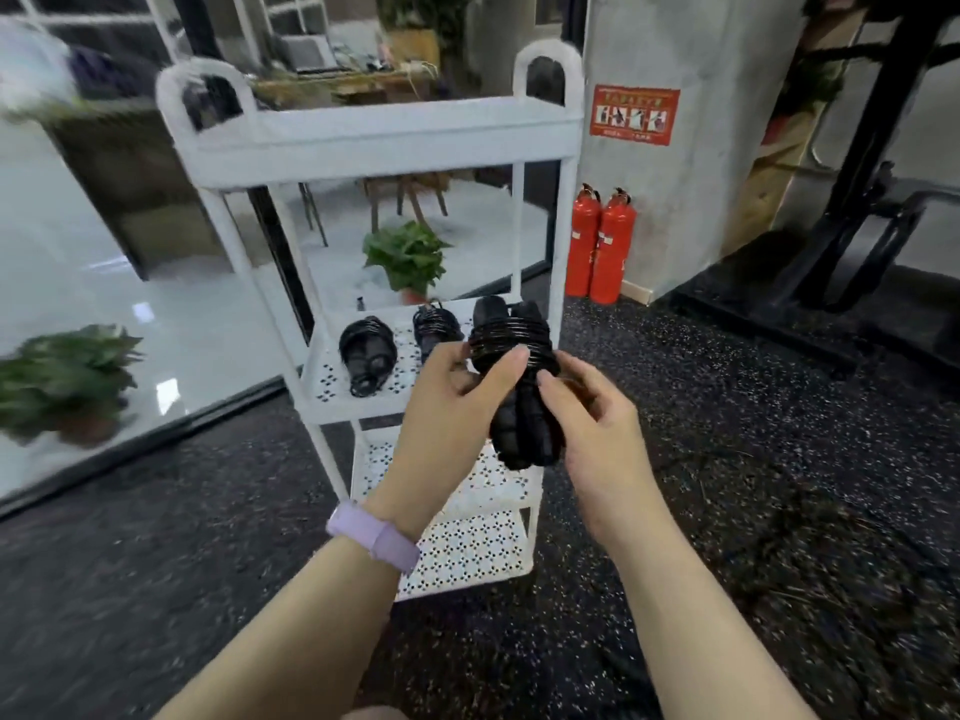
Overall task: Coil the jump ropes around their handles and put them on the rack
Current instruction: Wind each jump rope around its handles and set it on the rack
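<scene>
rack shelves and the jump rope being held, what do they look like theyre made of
Rack: likely white painted sheet metal, matte; the shelves show punched hole patterns and thin tube posts.
Held jump rope: glossy black cord, probably plastic or coated cable, since the coils catch light. Its handles look like matte ribbed foam or rubber, but blur leaves that open.

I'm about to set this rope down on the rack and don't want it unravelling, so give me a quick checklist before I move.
1. Cord wound round both handles of the held jump rope: ok.
2. Cord's loose end tucked in: cannot tell, fingers cover it.
3. Left hand grips the bundle: ok.
4. Right hand pinches the coils: ok.
5. Bare space on the middle shelf beside the two coiled ropes: ok at the front; the right side is hidden.
</scene>
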`<state>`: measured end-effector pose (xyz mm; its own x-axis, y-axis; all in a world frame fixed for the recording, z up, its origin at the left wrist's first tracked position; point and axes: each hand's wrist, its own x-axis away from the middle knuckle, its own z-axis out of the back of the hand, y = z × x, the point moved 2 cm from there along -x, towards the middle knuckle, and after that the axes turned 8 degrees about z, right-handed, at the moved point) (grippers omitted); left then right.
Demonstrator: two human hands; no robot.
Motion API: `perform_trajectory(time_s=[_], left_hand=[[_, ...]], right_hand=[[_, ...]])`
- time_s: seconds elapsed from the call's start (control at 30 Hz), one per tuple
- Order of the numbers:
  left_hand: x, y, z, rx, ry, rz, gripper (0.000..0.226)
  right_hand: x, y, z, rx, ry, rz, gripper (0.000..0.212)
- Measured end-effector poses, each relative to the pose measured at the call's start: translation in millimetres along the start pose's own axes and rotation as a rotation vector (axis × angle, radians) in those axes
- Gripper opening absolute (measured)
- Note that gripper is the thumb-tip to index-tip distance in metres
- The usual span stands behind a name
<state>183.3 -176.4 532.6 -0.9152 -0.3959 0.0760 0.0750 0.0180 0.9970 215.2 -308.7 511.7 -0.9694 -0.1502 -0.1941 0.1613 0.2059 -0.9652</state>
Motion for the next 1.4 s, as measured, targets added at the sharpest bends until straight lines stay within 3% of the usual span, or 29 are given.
perform_trajectory(time_s=[0.13,0.3,0.47,0.57,0.67,0.7,0.8,0.83,0.93,1.07,1.2,1.4], left_hand=[[-21,16,26,0.002,-0.093,0.041,0.045],[-63,27,31,-0.062,-0.081,0.053,0.034],[-119,16,23,-0.224,-0.043,0.086,0.074],[-147,11,16,-0.382,-0.019,0.066,0.082],[-168,10,9,-0.521,-0.013,0.016,0.036],[-176,8,8,-0.6,-0.022,0.02,0.032],[-197,-1,14,-1.044,-0.003,0.017,0.076],[-201,-3,17,-1.169,0.026,0.008,0.081],[-202,-9,21,-1.4,0.068,-0.067,0.07],[-204,-21,19,-1.541,0.095,-0.185,0.081],[-203,-33,19,-1.588,0.155,-0.242,0.077],[-192,-37,24,-1.535,0.2,-0.277,0.075]], right_hand=[[-25,-4,-23,0.048,-0.027,0.011,0.031],[-55,-4,-37,0.135,-0.042,0.024,0.037],[-85,10,-39,0.378,-0.094,0.095,0.051],[-104,15,-42,0.455,-0.114,0.077,0.055],[-119,22,-45,0.473,-0.152,0.02,0.046],[-123,25,-44,0.473,-0.154,-0.013,0.042],[-132,38,-41,0.486,-0.156,-0.104,0.051],[-133,42,-41,0.502,-0.165,-0.139,0.054],[-134,51,-44,0.549,-0.205,-0.195,0.054],[-135,61,-45,0.596,-0.251,-0.18,0.072],[-137,57,-40,0.735,-0.321,-0.143,0.046],[-123,58,-34,0.802,-0.386,0.028,0.033]])
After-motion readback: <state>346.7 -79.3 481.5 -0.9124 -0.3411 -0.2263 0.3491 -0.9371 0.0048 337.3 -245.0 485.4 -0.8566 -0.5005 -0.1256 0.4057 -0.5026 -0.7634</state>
